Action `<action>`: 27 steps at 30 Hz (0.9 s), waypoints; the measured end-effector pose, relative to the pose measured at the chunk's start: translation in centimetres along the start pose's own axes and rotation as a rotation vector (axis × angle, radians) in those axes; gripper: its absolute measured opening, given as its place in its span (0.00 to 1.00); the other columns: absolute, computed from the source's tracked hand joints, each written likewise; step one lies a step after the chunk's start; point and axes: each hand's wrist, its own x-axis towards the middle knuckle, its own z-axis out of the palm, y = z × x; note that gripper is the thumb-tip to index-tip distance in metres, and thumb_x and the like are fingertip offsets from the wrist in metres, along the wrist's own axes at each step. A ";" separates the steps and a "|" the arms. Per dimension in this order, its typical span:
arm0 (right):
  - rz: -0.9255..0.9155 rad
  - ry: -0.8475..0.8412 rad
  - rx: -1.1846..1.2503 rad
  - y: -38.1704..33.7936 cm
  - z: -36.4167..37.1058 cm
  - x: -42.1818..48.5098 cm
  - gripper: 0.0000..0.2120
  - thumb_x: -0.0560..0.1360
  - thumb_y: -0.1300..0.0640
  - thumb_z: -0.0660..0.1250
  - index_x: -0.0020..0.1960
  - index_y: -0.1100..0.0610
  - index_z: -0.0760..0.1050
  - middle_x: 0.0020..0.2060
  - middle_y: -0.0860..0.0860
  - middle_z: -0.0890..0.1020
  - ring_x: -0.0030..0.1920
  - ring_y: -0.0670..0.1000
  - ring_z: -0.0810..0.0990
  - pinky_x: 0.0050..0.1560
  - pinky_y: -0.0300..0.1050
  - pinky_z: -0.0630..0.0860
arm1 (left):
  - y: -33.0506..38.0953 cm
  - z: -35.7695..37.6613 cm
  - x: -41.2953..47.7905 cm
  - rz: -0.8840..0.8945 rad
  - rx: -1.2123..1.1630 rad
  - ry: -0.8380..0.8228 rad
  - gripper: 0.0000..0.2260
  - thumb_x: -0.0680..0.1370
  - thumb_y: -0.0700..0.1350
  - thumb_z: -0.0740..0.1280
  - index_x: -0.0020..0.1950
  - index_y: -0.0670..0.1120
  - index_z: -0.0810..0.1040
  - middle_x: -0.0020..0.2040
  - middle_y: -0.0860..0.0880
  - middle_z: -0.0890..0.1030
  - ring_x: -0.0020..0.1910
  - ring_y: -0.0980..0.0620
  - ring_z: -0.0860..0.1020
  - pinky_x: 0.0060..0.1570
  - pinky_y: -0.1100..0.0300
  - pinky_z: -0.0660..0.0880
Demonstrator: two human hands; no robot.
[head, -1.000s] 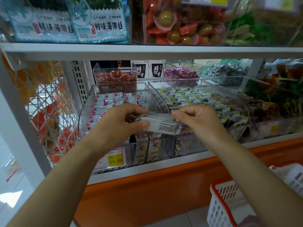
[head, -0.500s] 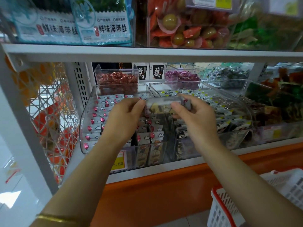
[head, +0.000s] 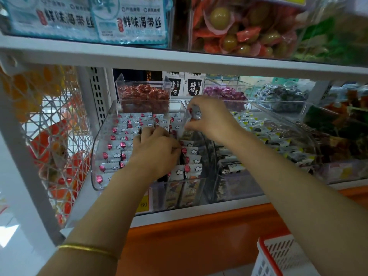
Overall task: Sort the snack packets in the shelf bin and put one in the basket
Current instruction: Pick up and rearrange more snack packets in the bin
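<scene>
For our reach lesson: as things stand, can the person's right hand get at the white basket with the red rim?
Probably yes: the basket sits open-topped below the right hand, with nothing visible between them.

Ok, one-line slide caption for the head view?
Left hand rests among white cloud-print snack packets in the clear plastic shelf bin; right hand pinches one packet.

Bin (head: pixel 100 137) open-topped; upper shelf (head: pixel 179 58) overhangs above; red-candy tub (head: pixel 143 95) blocks rear.
</scene>
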 end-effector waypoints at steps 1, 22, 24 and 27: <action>-0.011 -0.063 -0.077 -0.1 0.1 0.5 0.18 0.69 0.56 0.74 0.56 0.60 0.74 0.53 0.57 0.79 0.53 0.56 0.76 0.51 0.49 0.74 | -0.1 -0.1 0.0 -0.007 -0.021 0.003 0.13 0.80 0.52 0.58 0.60 0.57 0.77 0.68 0.50 0.68 0.67 0.42 0.58 0.66 0.47 0.56; -0.069 -0.345 -0.375 0.2 3.7 6.7 0.08 0.74 0.63 0.66 0.50 0.55 0.80 0.53 0.53 0.82 0.53 0.54 0.79 0.52 0.47 0.74 | -3.0 -1.4 -0.5 -0.014 -0.177 0.116 0.12 0.78 0.44 0.60 0.58 0.52 0.79 0.63 0.49 0.74 0.66 0.44 0.65 0.67 0.50 0.59; -0.076 -0.400 -0.471 0.0 4.8 6.7 0.04 0.74 0.62 0.66 0.47 0.55 0.78 0.49 0.53 0.81 0.52 0.55 0.77 0.50 0.48 0.71 | -3.0 -1.6 -0.8 -0.013 -0.184 0.123 0.12 0.79 0.44 0.60 0.59 0.52 0.79 0.63 0.49 0.74 0.66 0.43 0.65 0.65 0.52 0.59; -0.103 -0.361 -0.516 0.1 5.1 6.4 0.08 0.75 0.63 0.63 0.38 0.55 0.70 0.43 0.53 0.76 0.50 0.56 0.75 0.47 0.46 0.68 | -2.9 -1.9 -1.0 -0.002 -0.197 0.119 0.12 0.79 0.45 0.60 0.59 0.51 0.78 0.61 0.49 0.75 0.64 0.43 0.67 0.65 0.52 0.61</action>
